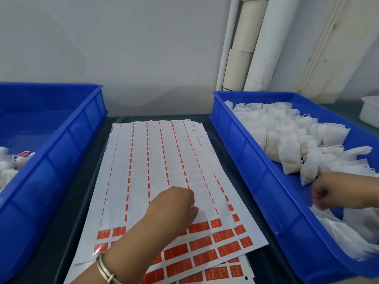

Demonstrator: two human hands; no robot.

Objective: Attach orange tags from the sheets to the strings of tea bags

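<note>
A stack of white sheets (pixel 155 160) lies between two trays; most of the top sheet is peeled down to thin orange strips. Full orange tags (pixel 200 227) remain in the near rows. My left hand (pixel 174 203) rests on the top sheet just above those tags, fingers bent down and their tips hidden under the hand. My right hand (pixel 332 193) is inside the right blue tray (pixel 246 160), fingers curled against a white tea bag (pixel 307 171) at the near edge of the pile. Several more tea bags (pixel 276 128) fill that tray.
A second blue tray (pixel 61 150) on the left holds a few tea bags with an orange tag (pixel 23 154) attached. White rolls (pixel 246 48) lean on the wall behind. A white container (pixel 369 109) sits at the far right. The tabletop is dark.
</note>
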